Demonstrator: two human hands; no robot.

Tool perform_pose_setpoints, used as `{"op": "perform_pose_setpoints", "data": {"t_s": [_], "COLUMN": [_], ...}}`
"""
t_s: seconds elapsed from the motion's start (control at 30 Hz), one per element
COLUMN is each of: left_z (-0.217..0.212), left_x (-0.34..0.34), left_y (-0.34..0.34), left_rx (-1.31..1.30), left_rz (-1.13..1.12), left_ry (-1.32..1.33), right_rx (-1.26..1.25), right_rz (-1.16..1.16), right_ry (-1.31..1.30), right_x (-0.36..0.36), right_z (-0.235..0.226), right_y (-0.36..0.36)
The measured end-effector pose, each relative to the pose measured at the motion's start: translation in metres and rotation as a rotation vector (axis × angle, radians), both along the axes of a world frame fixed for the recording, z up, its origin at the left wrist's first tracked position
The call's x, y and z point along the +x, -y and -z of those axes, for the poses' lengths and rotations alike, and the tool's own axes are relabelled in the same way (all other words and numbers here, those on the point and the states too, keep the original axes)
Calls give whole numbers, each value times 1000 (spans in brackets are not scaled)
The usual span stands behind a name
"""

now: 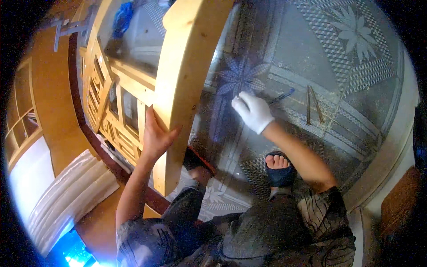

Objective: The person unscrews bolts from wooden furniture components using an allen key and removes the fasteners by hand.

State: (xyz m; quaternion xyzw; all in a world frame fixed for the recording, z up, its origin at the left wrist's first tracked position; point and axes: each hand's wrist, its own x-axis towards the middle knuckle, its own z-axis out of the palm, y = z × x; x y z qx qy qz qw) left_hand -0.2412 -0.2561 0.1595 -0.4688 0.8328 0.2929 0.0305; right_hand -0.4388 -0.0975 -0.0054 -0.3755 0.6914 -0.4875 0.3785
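A pale wooden furniture frame (184, 58) with a thick, curved board stands tilted on the left, its slatted panel (126, 107) behind the board. My bare left hand (158, 135) grips the board's edge, thumb on its face and fingertips over the far side. Over the patterned floor my right hand (252, 111), in a white glove, is held closed to the right of the board. Whatever its fingers may hold is hidden. Two long, thin brown rods (308, 106) lie to the right of that hand. Nearer to it is a slim, dark blue object (284, 95), its kind unclear.
My feet in dark sandals (280, 171) stand on the grey patterned floor covering (293, 58), close below both hands. A blue crumpled thing (122, 20) lies beyond the frame. On the left are a whitish, pleated curtain-like cloth (75, 196) and a wooden-framed glazed panel (22, 115).
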Motion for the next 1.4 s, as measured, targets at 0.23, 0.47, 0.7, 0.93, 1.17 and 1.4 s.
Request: {"op": "perform_pose_setpoints", "data": {"t_s": [0.23, 0.47, 0.7, 0.93, 1.17, 1.4], "left_z": [7, 1, 2, 4, -1, -5], "left_x": [34, 40, 42, 45, 35, 31], "left_y": [-19, -31, -33, -32, -33, -36], "left_rx": [-101, -155, -225, -287, -229, -188], "left_rz": [-30, -102, -97, -31, -52, -113], "left_ry": [74, 175, 215, 167, 196, 286], "right_rx": [-172, -110, -174, -181, -111, -116], "right_rz": [-40, 132, 134, 259, 278, 208], "right_ry": [936, 1720, 1868, 2008, 1956, 2035], "right_x": [51, 91, 111, 111, 104, 106], "right_z": [-16, -17, -14, -17, -18, -27], "right_y": [23, 57, 61, 65, 70, 63]}}
